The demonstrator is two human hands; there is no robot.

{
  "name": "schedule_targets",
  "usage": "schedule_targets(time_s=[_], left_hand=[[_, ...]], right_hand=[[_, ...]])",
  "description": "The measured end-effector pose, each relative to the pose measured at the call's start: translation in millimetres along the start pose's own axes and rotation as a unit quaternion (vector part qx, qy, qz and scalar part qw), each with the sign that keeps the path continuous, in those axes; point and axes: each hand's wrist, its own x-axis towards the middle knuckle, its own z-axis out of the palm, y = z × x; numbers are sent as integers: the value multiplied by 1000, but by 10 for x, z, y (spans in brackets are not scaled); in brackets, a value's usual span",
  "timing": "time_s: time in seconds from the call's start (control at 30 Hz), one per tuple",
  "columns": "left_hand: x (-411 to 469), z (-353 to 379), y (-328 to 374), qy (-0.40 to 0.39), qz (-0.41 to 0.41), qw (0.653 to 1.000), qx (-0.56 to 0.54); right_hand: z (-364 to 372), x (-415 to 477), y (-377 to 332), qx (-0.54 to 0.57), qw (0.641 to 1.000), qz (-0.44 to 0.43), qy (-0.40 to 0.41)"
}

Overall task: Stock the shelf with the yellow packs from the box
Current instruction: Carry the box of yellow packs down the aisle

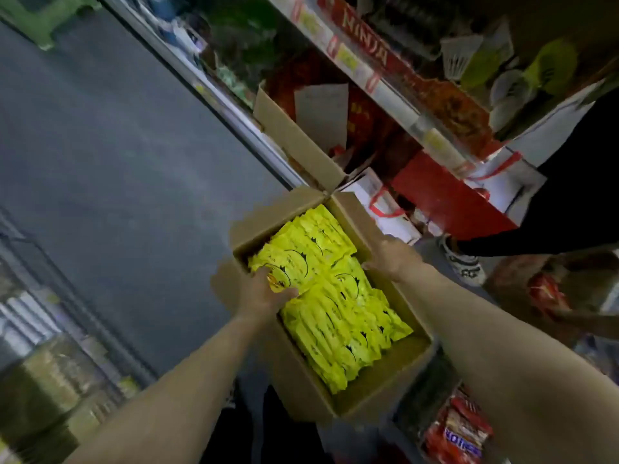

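yellow packs (335, 296) fill the cardboard box (378, 396). left hand (264, 293) fingers curl round packs at the box's left wall. right hand (388, 259) on the right wall, its grip too blurred to tell. pinch a tight bunch, lift straight up, brace the box.

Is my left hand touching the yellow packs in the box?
Touching. The head view shows the left hand gripping the edge of the yellow packs inside the box.

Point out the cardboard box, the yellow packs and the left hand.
cardboard box (392, 380): head view, bare inner wall on its near side.
yellow packs (338, 316): head view, middle of the stack in the box.
left hand (268, 291): head view, back of the hand.
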Motion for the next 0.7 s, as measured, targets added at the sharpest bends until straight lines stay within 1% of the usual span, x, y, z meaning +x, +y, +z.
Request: schedule_targets(time_s=[0.07, 0.13, 0.2, 0.3, 0.4, 0.43, 0.5, 0.57, 0.7], left_hand=[[87, 169, -89, 13, -40, 999, -6], [114, 327, -198, -5, -119, 993, -9], [192, 525, -282, -4, -166, 986, -26], [259, 791, -279, 49, -203, 974, -84], [221, 843, -210, 114, -261, 952, -113], [220, 840, -237, 124, -271, 947, -124], [261, 864, -385, 130, -250, 946, -160], [344, 937, -637, 109, -238, 941, -215], [516, 1190, -1154, 41, -259, 922, -285]], right_hand=[[122, 102, 82, 41, 999, 30, -8], [259, 177, 193, 76, 995, 63, -9], [395, 275, 301, 107, 991, 74, -9], [559, 400, 448, 179, 981, 77, -5], [718, 473, 516, 239, 966, 93, -22], [766, 486, 519, 259, 961, 94, -30], [858, 521, 528, 295, 950, 93, -36], [931, 554, 543, 311, 946, 89, -34], [1006, 615, 584, 340, 936, 84, -19]])
